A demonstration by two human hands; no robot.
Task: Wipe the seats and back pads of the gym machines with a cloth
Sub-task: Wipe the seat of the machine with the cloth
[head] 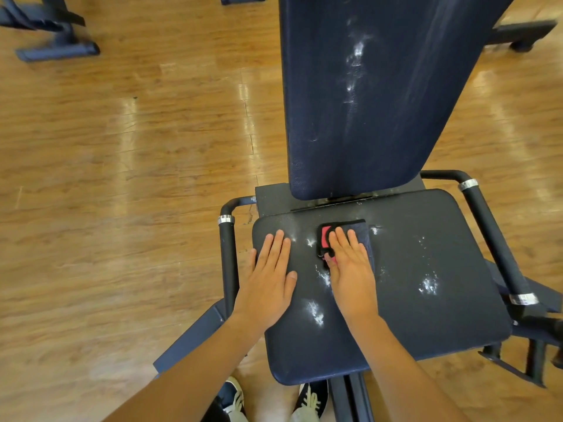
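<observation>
On wooden floor (122, 178): left hand (268, 278), fingers together, flat on the seat's (426, 324) left edge; right hand (350, 266), fingers together, pressing a folded dark-and-pink cloth (326, 236) mid-seat; white smears (428, 284) right; back pad (365, 102) upright behind.

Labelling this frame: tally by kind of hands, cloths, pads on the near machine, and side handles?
Hands: 2, left hand and right hand
Cloths: 1, cloth
Pads: 2, seat and back pad
Side handles: 2, left handle and right handle
Total: 7
</observation>
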